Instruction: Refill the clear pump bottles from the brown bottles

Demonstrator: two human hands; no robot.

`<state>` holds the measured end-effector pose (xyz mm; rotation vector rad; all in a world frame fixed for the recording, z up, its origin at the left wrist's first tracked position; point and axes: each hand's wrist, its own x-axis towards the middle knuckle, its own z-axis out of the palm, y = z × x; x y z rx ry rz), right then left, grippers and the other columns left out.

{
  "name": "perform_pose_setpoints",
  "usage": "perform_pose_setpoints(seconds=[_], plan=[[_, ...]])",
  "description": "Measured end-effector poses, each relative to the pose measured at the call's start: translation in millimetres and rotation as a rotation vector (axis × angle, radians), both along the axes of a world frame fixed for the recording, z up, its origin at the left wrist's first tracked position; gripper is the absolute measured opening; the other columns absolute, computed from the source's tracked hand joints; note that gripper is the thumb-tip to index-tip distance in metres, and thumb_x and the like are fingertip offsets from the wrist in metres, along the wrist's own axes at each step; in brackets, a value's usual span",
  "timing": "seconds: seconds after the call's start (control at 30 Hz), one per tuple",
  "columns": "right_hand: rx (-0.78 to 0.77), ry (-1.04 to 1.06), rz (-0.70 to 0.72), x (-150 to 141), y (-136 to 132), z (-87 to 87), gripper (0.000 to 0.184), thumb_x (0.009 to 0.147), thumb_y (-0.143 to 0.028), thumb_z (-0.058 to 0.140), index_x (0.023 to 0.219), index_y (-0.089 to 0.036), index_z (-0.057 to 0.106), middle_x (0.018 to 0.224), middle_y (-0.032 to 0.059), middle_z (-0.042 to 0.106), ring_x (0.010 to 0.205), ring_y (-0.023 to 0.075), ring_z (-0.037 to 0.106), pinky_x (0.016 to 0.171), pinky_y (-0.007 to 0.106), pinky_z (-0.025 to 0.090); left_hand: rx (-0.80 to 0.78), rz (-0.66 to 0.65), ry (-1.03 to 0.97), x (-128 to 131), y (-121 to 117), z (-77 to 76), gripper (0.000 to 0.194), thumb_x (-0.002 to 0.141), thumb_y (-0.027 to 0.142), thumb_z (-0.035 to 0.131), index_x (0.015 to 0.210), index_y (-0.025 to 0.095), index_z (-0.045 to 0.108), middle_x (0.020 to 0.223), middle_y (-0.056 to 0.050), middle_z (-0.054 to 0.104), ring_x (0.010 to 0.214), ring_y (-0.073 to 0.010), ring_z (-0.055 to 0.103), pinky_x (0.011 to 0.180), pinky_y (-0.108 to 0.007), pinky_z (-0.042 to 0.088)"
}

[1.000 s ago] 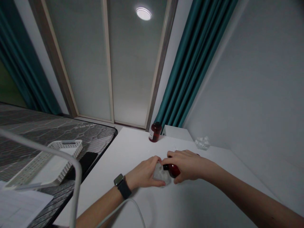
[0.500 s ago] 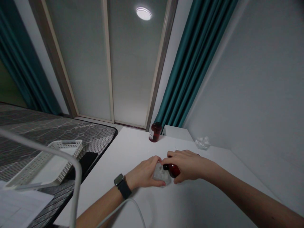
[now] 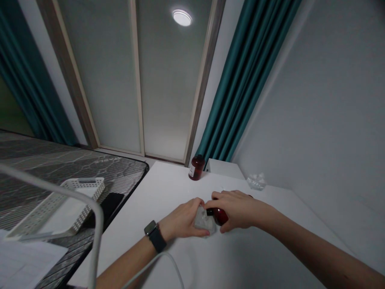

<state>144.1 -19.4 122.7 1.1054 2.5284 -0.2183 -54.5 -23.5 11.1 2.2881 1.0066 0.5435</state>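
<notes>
My right hand (image 3: 236, 209) is wrapped over a dark red-brown bottle (image 3: 220, 216), which lies tilted with its black neck pointing left. That neck sits over a clear, faceted container (image 3: 203, 221), perhaps glass or plastic. Around the container's left side curl the fingers of my left hand (image 3: 189, 218), thumb at the near edge. Both hands are close together above the white table (image 3: 168, 188). Whether liquid runs from the bottle cannot be made out. A second red-brown bottle (image 3: 197, 167) with a black cap and white label stands upright at the far edge.
A white box (image 3: 225, 167) and a crumpled clear plastic piece (image 3: 256, 181) are at the back right. On the left, a patterned surface (image 3: 117, 168) bears a white basket (image 3: 57, 200), a black flat object (image 3: 112, 204) and paper (image 3: 27, 259). A pale curved tube (image 3: 98, 224) crosses the lower left.
</notes>
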Motion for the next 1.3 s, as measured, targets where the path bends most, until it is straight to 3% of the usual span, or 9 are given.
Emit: perform_pose_setpoints(seconds=[0.37,1.07,1.3], plan=[[-0.003,0.008,0.007,0.1,0.4,1.7,0.071,0.069,-0.043,0.080,0.134,-0.039,0.053,0.112,0.0060,0.059,0.097,0.0310,0.062,0.076,0.040,0.045,0.006,0.022,0.013,-0.1,-2.4,1.2,0.058,0.072,0.043,0.078,0.113,0.019,0.044,0.105,-0.006,0.062,0.092,-0.0285,0.064,0.079,-0.035,0.046],[-0.045,0.028,0.008,0.9,4.5,2.3,0.070,0.069,-0.047,0.078,0.134,-0.038,0.053,0.113,0.0062,0.060,0.098,0.0316,0.063,0.078,0.040,0.044,0.009,-0.015,0.007,-0.4,0.7,-3.0,0.056,0.074,0.044,0.077,0.113,0.020,0.044,0.109,-0.008,0.059,0.100,-0.0284,0.061,0.088,-0.037,0.046],[-0.045,0.024,0.011,-0.2,4.9,3.0,0.068,0.069,-0.045,0.079,0.132,-0.038,0.054,0.112,0.0059,0.060,0.098,0.0319,0.063,0.077,0.040,0.044,0.035,0.003,0.014,-0.1,0.4,-4.3,0.052,0.074,0.044,0.076,0.109,0.020,0.045,0.106,-0.006,0.059,0.096,-0.0288,0.062,0.083,-0.037,0.047]])
